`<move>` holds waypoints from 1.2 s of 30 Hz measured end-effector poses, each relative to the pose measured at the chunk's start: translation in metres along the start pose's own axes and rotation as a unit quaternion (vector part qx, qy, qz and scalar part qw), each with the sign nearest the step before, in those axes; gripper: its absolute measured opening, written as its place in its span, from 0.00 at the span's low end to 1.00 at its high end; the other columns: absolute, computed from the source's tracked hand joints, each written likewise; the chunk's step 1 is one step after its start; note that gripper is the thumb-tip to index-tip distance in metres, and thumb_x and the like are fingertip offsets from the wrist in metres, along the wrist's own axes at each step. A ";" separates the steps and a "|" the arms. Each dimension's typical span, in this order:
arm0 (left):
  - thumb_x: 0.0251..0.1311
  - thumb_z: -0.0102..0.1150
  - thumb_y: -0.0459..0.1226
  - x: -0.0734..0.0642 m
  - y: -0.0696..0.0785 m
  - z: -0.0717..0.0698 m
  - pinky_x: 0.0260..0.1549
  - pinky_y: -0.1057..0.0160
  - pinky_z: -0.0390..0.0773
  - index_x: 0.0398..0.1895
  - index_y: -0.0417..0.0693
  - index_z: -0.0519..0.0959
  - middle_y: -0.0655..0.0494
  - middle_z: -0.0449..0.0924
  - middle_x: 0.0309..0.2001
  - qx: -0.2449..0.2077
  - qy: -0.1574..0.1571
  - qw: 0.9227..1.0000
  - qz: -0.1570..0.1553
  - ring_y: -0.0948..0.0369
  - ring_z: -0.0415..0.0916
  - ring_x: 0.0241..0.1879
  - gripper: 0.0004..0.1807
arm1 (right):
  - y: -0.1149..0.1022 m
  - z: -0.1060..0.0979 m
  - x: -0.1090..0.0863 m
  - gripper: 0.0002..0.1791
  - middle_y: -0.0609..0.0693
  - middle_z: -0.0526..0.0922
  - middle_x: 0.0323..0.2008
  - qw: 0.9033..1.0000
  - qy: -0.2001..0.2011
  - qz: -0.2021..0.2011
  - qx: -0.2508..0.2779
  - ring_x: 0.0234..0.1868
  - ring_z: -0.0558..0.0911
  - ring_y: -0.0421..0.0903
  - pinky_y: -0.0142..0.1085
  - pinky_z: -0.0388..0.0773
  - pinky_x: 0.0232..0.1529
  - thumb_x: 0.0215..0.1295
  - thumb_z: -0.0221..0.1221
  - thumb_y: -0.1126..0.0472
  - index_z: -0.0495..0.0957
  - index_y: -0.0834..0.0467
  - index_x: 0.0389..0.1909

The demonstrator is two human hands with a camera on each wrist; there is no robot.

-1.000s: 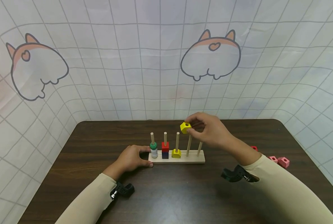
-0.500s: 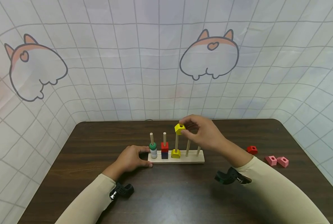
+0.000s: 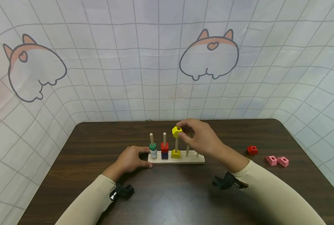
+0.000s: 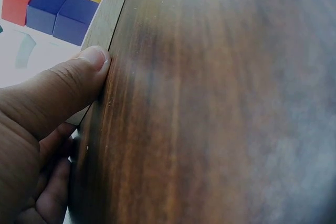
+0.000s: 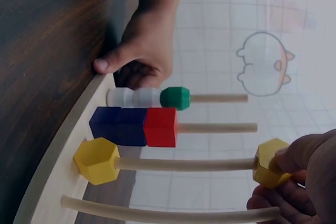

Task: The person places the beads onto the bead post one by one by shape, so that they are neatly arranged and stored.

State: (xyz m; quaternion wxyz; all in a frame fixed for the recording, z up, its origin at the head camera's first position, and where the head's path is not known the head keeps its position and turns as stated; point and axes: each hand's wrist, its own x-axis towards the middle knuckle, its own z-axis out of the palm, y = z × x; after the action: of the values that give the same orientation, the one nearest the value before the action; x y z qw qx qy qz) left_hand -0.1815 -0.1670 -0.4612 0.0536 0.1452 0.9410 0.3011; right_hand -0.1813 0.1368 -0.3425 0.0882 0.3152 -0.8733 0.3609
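My right hand (image 3: 201,137) pinches a yellow five-sided bead (image 3: 176,132) at the top of the third wooden peg (image 5: 189,164); in the right wrist view the peg's tip meets its hole. A second yellow bead (image 5: 97,161) sits at that peg's foot. With thumb in front and fingers behind, my left hand (image 3: 129,158) grips the left end of the wooden stacking board (image 3: 190,159). White beads (image 5: 134,97) with a green one (image 5: 175,98) on top fill the first peg's lower part. Blue cubes (image 5: 117,126) under a red cube (image 5: 161,127) stand on the second.
To the right on the dark wooden table (image 3: 167,193) lie a red bead (image 3: 252,150) and two pink beads, one (image 3: 272,160) beside the other (image 3: 283,161). The fourth peg (image 5: 168,213) is bare. A white grid-patterned cloth (image 3: 144,78) hangs behind the table.
My right hand has carried the yellow bead left from over the fourth peg, then slightly down onto the third peg's tip. The left hand has kept its place on the board.
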 end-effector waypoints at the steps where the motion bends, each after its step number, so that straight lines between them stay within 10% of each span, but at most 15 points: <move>1: 0.45 0.83 0.51 0.000 0.000 0.000 0.59 0.46 0.75 0.59 0.54 0.85 0.53 0.83 0.58 0.001 0.001 1.000 0.000 0.50 0.77 0.62 0.34 | 0.000 0.001 0.000 0.18 0.49 0.83 0.47 1.000 0.001 0.000 -0.005 0.43 0.84 0.44 0.40 0.84 0.44 0.67 0.69 0.65 0.80 0.61 0.55; 24: 0.44 0.84 0.49 0.003 0.001 -0.001 0.58 0.46 0.76 0.58 0.55 0.86 0.54 0.84 0.57 -0.003 0.005 1.000 -0.004 0.50 0.77 0.61 0.34 | 0.017 0.030 -0.010 0.23 0.52 0.83 0.48 0.999 0.036 0.008 -0.001 0.42 0.82 0.47 0.43 0.82 0.39 0.65 0.69 0.66 0.77 0.62 0.60; 36: 0.44 0.84 0.50 0.003 0.001 0.000 0.59 0.46 0.75 0.59 0.55 0.85 0.54 0.83 0.59 -0.004 0.001 1.000 -0.007 0.50 0.77 0.62 0.35 | 0.029 0.043 -0.016 0.42 0.51 0.83 0.49 0.995 0.076 0.010 0.070 0.44 0.85 0.48 0.41 0.83 0.44 0.62 0.71 0.69 0.59 0.63 0.72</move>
State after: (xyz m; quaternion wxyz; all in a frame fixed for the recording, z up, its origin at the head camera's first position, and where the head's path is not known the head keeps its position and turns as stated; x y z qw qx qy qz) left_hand -0.1842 -0.1658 -0.4604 0.0550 0.1375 0.9410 0.3043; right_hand -0.1835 0.1307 -0.3967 0.1280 0.2836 -0.8399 0.4447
